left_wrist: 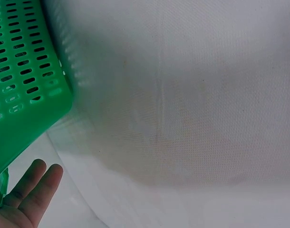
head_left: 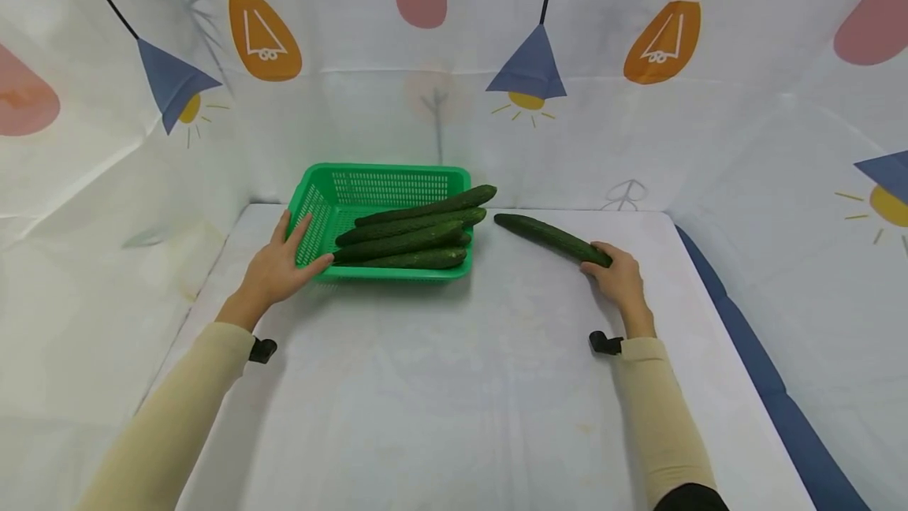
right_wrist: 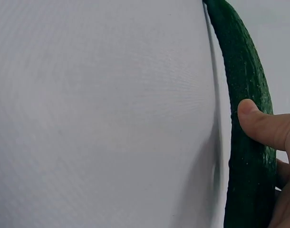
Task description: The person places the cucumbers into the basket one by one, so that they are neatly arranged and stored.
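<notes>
A green plastic basket [head_left: 383, 273] with slotted walls stands at the back of the table, left of centre. Several cucumbers [head_left: 418, 223] lie piled in its right part, some ends jutting over the right rim. My left hand [head_left: 275, 268] rests at the basket's front left corner, fingers spread and thumb across the front rim; in the left wrist view two straight fingers [left_wrist: 40, 192] show below the basket wall. To the right of the basket, my right hand [head_left: 619, 278] grips a single cucumber [head_left: 542, 233] by its near end. The right wrist view has the thumb [right_wrist: 264, 126] pressed on the cucumber's dark skin.
The white-covered table [head_left: 454, 400] spreads out in front of the basket. A white curtain [head_left: 355, 117] printed with lamps and bulbs hangs behind and at both sides. A blue strip [head_left: 738, 322] runs along the table's right edge.
</notes>
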Demonstrator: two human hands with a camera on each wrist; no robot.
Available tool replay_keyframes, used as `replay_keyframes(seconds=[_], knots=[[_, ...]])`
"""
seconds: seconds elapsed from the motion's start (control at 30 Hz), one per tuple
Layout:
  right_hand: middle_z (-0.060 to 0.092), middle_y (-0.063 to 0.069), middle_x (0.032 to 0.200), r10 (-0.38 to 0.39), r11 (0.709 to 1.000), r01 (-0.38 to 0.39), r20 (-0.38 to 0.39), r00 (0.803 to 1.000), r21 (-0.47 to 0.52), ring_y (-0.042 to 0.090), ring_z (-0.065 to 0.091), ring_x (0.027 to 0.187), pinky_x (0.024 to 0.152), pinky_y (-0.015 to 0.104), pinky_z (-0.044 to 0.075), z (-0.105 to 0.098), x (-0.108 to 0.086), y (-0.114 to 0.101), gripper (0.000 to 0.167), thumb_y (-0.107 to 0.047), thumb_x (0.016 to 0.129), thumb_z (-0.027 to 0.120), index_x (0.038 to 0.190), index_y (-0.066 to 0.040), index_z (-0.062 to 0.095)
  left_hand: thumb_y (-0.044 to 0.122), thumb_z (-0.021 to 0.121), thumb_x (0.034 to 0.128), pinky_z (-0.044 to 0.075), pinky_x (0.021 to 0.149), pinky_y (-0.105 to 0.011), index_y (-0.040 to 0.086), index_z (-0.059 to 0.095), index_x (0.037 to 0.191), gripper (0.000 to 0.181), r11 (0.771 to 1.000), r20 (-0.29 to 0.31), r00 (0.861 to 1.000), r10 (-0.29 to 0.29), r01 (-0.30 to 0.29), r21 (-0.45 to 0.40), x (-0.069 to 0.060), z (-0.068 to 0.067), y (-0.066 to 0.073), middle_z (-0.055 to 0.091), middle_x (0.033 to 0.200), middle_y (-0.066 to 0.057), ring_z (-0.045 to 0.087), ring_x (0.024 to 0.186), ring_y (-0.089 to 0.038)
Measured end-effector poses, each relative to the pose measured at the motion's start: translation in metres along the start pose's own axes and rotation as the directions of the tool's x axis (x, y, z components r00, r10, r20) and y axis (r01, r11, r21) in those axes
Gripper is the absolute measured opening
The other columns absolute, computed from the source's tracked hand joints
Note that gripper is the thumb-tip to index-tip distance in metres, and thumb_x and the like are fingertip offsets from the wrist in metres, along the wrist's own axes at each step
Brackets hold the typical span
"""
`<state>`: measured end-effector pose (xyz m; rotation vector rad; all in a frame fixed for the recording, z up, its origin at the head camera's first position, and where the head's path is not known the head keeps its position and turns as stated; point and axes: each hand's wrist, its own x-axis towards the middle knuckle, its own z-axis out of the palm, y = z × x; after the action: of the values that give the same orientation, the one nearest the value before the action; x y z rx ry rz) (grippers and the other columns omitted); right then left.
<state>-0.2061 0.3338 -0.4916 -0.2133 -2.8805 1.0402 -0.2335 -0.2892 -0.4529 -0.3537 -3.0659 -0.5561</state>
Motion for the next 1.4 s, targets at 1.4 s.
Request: replay_keyframes(seconds=[1.4], knots=[[0.053,0.026,0.15,-0.111,0.994,0.109,-0.091,0.99,-0.032,0.052,0.054,0.13,0.094,0.069,0.044,-0.033,-0.013,-0.029,0.05,-0.029,0.102,0.067,0.149,-0.015,0.056,0.069,0.05,0.0968,0.046,0.056,-0.045,0.016,0.014,0.167,0.095,1.0,-0.012,1.0,-0.006,0.006,-0.005,-0.001,0.0,0.001,0.0,0.171,-0.028,0.066,0.091,-0.054]])
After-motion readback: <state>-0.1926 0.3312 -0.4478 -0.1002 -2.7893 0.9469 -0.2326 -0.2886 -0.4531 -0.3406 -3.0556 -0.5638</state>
